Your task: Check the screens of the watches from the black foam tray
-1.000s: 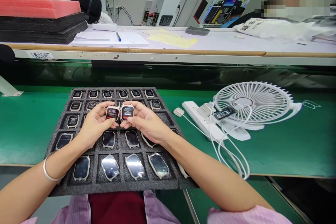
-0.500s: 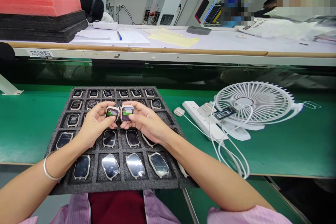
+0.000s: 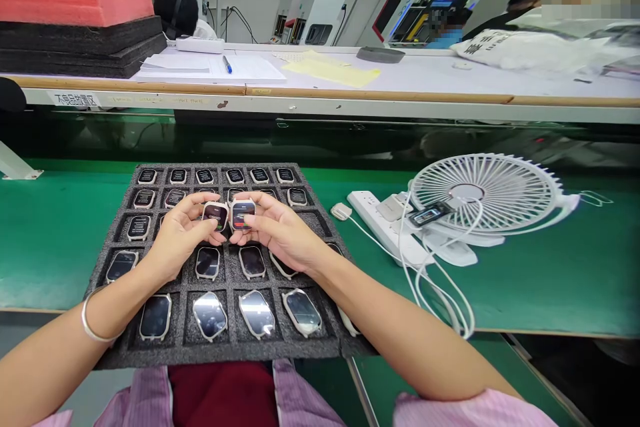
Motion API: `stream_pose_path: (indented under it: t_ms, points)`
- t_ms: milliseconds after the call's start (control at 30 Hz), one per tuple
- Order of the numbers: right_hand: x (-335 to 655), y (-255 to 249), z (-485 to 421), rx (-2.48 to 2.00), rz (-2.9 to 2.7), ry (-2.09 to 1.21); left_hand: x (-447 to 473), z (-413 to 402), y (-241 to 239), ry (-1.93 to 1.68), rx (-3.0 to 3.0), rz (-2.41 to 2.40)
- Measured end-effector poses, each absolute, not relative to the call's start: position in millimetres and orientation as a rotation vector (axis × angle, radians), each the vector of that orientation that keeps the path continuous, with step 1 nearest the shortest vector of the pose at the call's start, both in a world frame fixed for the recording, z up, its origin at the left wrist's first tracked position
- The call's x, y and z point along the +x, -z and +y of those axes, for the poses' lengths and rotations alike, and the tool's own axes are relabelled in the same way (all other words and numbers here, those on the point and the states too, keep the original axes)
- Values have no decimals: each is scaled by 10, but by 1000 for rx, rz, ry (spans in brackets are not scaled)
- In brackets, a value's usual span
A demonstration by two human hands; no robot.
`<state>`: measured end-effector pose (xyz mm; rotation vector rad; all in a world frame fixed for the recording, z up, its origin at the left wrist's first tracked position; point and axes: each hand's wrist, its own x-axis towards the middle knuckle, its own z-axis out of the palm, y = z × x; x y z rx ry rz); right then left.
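Observation:
My left hand (image 3: 181, 235) is closed around a smartwatch without a strap (image 3: 215, 213), its thumb on the lit screen. My right hand (image 3: 280, 230) grips a second strapless smartwatch (image 3: 243, 211), thumb also at the screen. The two watches are side by side above a dark grey foam tray (image 3: 230, 351). Several more watch bodies sit in the tray's compartments, such as a front-row watch (image 3: 155, 317) with a dark screen. Back-row watches, among them one at the far left (image 3: 147, 176), show lines of white text. My hands and forearms hide some compartments.
On the green bench to the right are a white power strip (image 3: 370, 213), white cables (image 3: 463, 307) and a white fan (image 3: 500, 190). A raised shelf (image 3: 425, 80) behind holds foam slabs (image 3: 80, 47), papers and a pen (image 3: 227, 65). Other people are beyond it.
Both held watches' screens now show different content; the coloured blocks have given way to darker pages. My left thumb has shifted onto its screen. The tray's watches stay put.

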<state>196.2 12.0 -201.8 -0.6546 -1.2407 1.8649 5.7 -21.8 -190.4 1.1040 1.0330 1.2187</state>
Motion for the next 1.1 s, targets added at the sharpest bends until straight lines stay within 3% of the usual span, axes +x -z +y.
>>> stream_pose_path:
  t_ms: [1100]
  points:
    - [1949,2032,200,-739,-1042,-1937,15,-243,1946,-1185,1025,1001]
